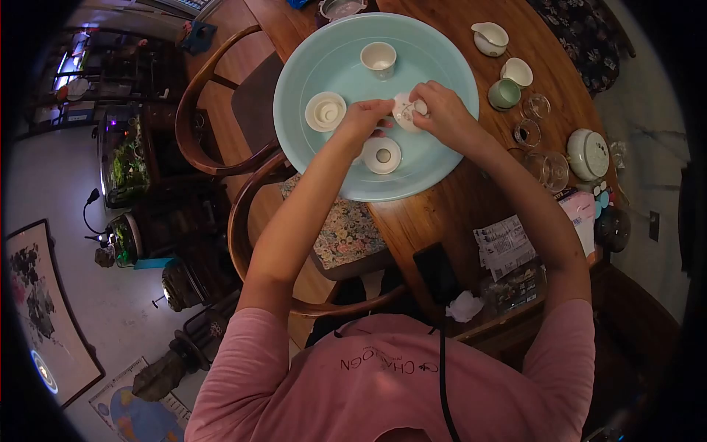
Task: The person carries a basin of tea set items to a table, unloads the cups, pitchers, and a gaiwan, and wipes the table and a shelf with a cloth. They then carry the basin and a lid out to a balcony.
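A big pale-blue round tray [442,59] lies on the wooden table [412,221]. Over its middle, my right hand [442,110] grips a small white painted cup [405,112]. My left hand [364,118] touches the same cup from the left with its fingertips. Just below the hands a white lid with a knob [383,155] rests on the tray. An upside-down white saucer or lid [325,112] sits to the left, and an upright white cup [378,59] stands at the tray's far side.
To the right of the tray stand a white pouring jug [491,38], a white cup [517,71], a green cup [504,94], small glass cups [527,132] and a white lidded pot [587,153]. Papers [503,244] and a phone [436,271] lie near the table edge. Wooden chairs [221,110] stand on the left.
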The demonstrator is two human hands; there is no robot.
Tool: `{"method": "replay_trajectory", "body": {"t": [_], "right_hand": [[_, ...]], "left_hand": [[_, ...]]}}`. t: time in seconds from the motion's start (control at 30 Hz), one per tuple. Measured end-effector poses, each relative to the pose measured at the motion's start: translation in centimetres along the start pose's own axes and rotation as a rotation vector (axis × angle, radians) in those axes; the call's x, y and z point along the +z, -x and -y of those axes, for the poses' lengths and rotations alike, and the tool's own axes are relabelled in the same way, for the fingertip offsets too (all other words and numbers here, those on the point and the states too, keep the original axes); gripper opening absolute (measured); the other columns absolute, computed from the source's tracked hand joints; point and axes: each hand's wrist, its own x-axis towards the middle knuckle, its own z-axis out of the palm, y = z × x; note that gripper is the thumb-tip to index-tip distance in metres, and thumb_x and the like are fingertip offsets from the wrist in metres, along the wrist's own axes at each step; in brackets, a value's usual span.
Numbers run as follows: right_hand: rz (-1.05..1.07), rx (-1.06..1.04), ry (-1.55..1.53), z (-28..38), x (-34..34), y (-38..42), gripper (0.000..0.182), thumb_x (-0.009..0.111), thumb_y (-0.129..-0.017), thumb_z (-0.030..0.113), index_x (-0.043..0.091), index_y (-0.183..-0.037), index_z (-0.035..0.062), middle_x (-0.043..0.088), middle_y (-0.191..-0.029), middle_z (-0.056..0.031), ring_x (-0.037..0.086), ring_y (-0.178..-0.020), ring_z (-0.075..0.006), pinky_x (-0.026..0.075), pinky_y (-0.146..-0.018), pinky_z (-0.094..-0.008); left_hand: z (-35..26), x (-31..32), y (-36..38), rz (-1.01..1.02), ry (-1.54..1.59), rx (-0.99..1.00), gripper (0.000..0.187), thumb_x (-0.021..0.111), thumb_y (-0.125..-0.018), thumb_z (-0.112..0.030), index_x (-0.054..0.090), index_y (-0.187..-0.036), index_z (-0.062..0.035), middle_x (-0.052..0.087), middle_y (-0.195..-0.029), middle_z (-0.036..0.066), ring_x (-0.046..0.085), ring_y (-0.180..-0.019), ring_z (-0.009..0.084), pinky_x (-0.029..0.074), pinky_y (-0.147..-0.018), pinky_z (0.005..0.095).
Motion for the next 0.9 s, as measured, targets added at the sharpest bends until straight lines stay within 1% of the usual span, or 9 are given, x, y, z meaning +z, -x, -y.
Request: {"method": "replay_trajectory", "body": {"t": [0.03,0.1,0.17,0.4,0.47,0.63,0.7,0.8,0.9], "right_hand": [[-0.019,0.007,-0.005,-0.2,0.4,0.0,0.023,0.064,-0.073,0.008,0.053,-0.091,0.0013,0.054,-0.089,-0.0174,0.055,-0.085,-0.0356,0.046,-0.075,-0.0410],[-0.041,0.018,-0.007,-0.5,0.8,-0.1,0.023,0.064,-0.073,0.008,0.053,-0.091,0.0011,0.055,-0.087,-0.0176,0.055,-0.084,-0.0357,0.046,-0.074,-0.0408],[-0.129,0.055,0.009,-1.0,0.9,0.0,0.021,0.064,-0.073,0.008,0.053,-0.090,0.0009,0.055,-0.087,-0.0180,0.056,-0.083,-0.0355,0.046,-0.073,-0.0411],[-0.174,0.085,0.002,-1.4,1.0,1.1,0.020,0.064,-0.072,0.009,0.055,-0.088,0.0005,0.055,-0.086,-0.0185,0.056,-0.082,-0.0353,0.046,-0.073,-0.0408],[-0.179,0.099,-0.015,-1.5,0.9,1.3,0.021,0.063,-0.073,0.010,0.057,-0.090,0.0010,0.056,-0.082,-0.0165,0.057,-0.076,-0.0325,0.046,-0.069,-0.0381],[-0.248,0.109,-0.053,-1.6,1.0,1.8,0.021,0.062,-0.074,0.013,0.057,-0.090,0.0009,0.056,-0.084,-0.0173,0.057,-0.077,-0.0334,0.047,-0.070,-0.0387],[-0.253,0.156,-0.084,-1.4,1.2,1.9,0.021,0.062,-0.074,0.013,0.057,-0.090,0.0007,0.056,-0.084,-0.0178,0.057,-0.078,-0.0338,0.047,-0.071,-0.0387],[-0.255,0.174,-0.126,-1.1,1.6,2.1,0.021,0.062,-0.074,0.013,0.058,-0.090,0.0005,0.057,-0.084,-0.0179,0.057,-0.079,-0.0339,0.047,-0.072,-0.0386],[-0.254,0.159,-0.137,-1.4,1.8,2.1,0.020,0.062,-0.073,0.013,0.058,-0.089,-0.0003,0.057,-0.085,-0.0178,0.057,-0.081,-0.0342,0.047,-0.073,-0.0389]], "left_hand": [[0.1,-1.0,-0.4,-0.017,-0.127,0.067,0.024,0.058,-0.088,-0.029,0.067,-0.093,-0.0079,0.064,-0.090,0.003,0.058,-0.072,0.0153,0.046,-0.062,0.0294],[0.2,-3.4,-1.4,-0.512,-0.913,0.416,0.027,0.053,-0.087,-0.025,0.067,-0.088,-0.0022,0.066,-0.088,0.014,0.062,-0.077,0.0303,0.048,-0.063,0.0411],[2.2,-6.3,-3.4,-0.709,-1.239,0.401,0.028,0.051,-0.084,-0.023,0.067,-0.093,-0.0017,0.063,-0.097,0.020,0.061,-0.083,0.0394,0.048,-0.069,0.0487],[2.4,-6.7,-3.6,-0.553,-1.170,0.099,0.034,0.052,-0.081,-0.030,0.067,-0.093,-0.0017,0.061,-0.103,0.022,0.061,-0.092,0.0374,0.049,-0.078,0.0439],[2.9,-7.9,-4.5,-0.674,-1.098,0.217,0.034,0.054,-0.079,-0.031,0.068,-0.090,-0.0029,0.063,-0.099,0.022,0.061,-0.089,0.0391,0.049,-0.077,0.0442],[2.8,-11.9,-4.4,-0.469,-0.483,0.208,0.032,0.054,-0.086,-0.028,0.064,-0.089,0.0015,0.062,-0.078,0.010,0.059,-0.070,0.0247,0.047,-0.062,0.0354],[1.1,-11.6,-2.5,-0.186,0.277,0.031,0.026,0.051,-0.092,-0.025,0.061,-0.098,-0.0016,0.056,-0.075,0.005,0.049,-0.062,0.0132,0.039,-0.054,0.0246],[-0.3,-10.2,-1.4,0.238,0.718,0.027,0.022,0.047,-0.095,-0.021,0.056,-0.108,-0.0050,0.056,-0.079,0.003,0.044,-0.058,0.0083,0.032,-0.050,0.0199],[-2.9,-7.2,-2.2,0.422,0.710,0.099,0.024,0.048,-0.095,-0.020,0.054,-0.109,-0.0013,0.056,-0.083,0.003,0.045,-0.058,0.0086,0.036,-0.051,0.0207]]}}
